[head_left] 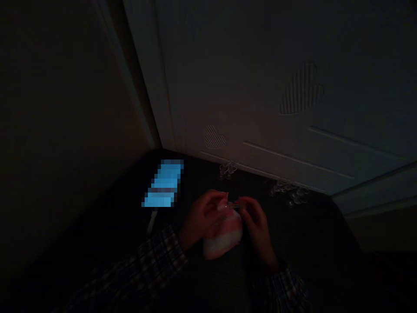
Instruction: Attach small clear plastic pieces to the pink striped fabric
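In the dim head view, my left hand (206,213) closes its fingers at the upper edge of a soft pink-and-white striped cloth (224,234). The cloth hangs below the fingers; whether it is a pouch or a loose piece I cannot tell. My right hand (256,217) pinches a small shiny clear piece (236,206) between thumb and fingers, just above the cloth. That piece reaches across toward my left fingertips, and its exact kind is too dark to make out.
Small clear, shiny pieces (228,169) lie by the pale panel (260,108) with raised hearts. Several similar pieces (288,191) are farther right. At left, a phone (164,184) with a lit, blurred screen lies on the dark surface, a white cable (152,221) beside its lower end.
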The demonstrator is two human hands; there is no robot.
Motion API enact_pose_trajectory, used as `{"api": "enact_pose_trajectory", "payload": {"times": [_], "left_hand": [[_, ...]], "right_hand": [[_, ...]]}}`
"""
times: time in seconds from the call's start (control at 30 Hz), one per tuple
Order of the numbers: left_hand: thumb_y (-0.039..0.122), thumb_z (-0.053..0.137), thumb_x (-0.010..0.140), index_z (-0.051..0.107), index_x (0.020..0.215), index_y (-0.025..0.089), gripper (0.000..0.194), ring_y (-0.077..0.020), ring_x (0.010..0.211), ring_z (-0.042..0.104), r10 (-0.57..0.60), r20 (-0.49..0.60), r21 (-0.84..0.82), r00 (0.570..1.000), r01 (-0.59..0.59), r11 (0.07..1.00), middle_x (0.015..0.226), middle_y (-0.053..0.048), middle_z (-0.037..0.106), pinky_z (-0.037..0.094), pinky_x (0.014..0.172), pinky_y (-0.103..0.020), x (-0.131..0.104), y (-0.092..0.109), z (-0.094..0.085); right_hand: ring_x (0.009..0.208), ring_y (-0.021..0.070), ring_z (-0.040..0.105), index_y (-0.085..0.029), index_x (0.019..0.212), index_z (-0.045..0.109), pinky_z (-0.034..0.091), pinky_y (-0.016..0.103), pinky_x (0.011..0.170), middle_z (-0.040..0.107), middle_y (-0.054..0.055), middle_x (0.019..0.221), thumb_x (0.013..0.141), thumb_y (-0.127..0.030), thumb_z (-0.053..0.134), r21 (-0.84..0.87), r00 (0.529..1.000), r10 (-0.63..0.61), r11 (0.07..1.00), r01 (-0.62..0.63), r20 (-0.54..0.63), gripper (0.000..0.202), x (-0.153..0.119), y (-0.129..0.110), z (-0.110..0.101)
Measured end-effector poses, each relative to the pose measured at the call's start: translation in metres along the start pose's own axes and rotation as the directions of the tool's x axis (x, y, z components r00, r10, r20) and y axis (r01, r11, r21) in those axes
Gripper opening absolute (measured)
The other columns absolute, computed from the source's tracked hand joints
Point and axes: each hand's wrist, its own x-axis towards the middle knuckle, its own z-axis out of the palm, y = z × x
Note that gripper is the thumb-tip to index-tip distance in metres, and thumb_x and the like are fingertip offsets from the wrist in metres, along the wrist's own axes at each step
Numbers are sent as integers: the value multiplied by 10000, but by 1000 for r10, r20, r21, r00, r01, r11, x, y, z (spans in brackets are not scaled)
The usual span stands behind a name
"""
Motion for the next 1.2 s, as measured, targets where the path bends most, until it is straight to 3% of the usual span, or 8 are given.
{"api": "enact_pose_trajectory", "payload": {"times": [0.3, 0.53, 0.73, 0.93, 1.2], "left_hand": [[248, 633, 746, 597, 961, 186, 226, -198, 1025, 560, 39, -9, 16, 999, -39, 999, 1107, -80, 557, 494, 863, -347, 1, -3, 0], [238, 662, 714, 566, 999, 184, 306, -184, 975, 590, -32, -124, -39, 992, 28, 999, 1049, -57, 599, 489, 866, -341, 3, -3, -2], [230, 658, 722, 553, 1068, 197, 363, -207, 1029, 568, -15, -76, -79, 997, 9, 997, 1111, -70, 575, 481, 880, -351, 1, -4, -2], [241, 521, 821, 575, 1110, 178, 301, -228, 1091, 518, 152, 13, -11, 988, -152, 988, 1161, -102, 559, 422, 939, -371, 0, 1, -5], [189, 489, 842, 625, 900, 166, 149, -189, 992, 552, 128, -26, 23, 991, -128, 992, 1011, -65, 607, 420, 902, -341, 4, -1, -7]], "right_hand": [[931, 180, 570, -232, 1076, 531, 452, 304, 797, 610, 47, 1036, 852, -259, 514, -14, 1000, 10, 1000, -10, 1, 227, 0, 2, 0], [892, 176, 571, -226, 1029, 545, 467, 276, 730, 605, 44, 1009, 812, -253, 567, -23, 1000, -1, 1000, 2, 13, 220, -1, 2, 1], [826, 161, 569, -215, 981, 566, 451, 252, 680, 609, 28, 922, 822, -280, 553, -37, 999, 43, 998, -44, -13, 172, 0, 3, 0], [658, 118, 519, -208, 940, 570, 402, 215, 563, 577, -5, 766, 843, -302, 519, 1, 993, 102, 995, -102, -55, 144, 1, 3, -2], [670, 118, 509, -214, 937, 572, 401, 216, 581, 561, -13, 760, 826, -298, 549, 10, 996, 85, 996, -85, -18, 141, -1, 0, -3]]}}
